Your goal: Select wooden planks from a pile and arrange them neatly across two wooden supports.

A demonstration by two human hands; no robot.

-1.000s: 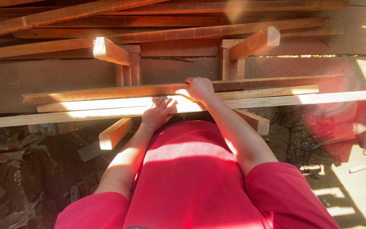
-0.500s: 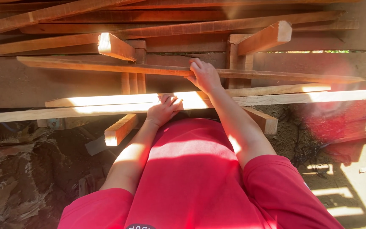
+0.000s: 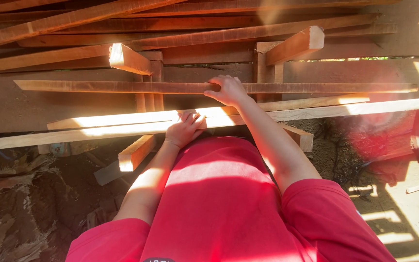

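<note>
We grip a long reddish wooden strip with our right hand, fingers curled over it, above the 2 pale planks. Our left hand lies flat, open, on those planks across the sawhorse beams.

Right hand grips the far plank; left hand rests on nearer planks.

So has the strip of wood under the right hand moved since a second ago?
Yes. The reddish strip under the right hand has slid away from the person, off the pale strips, toward the upright posts.
</note>
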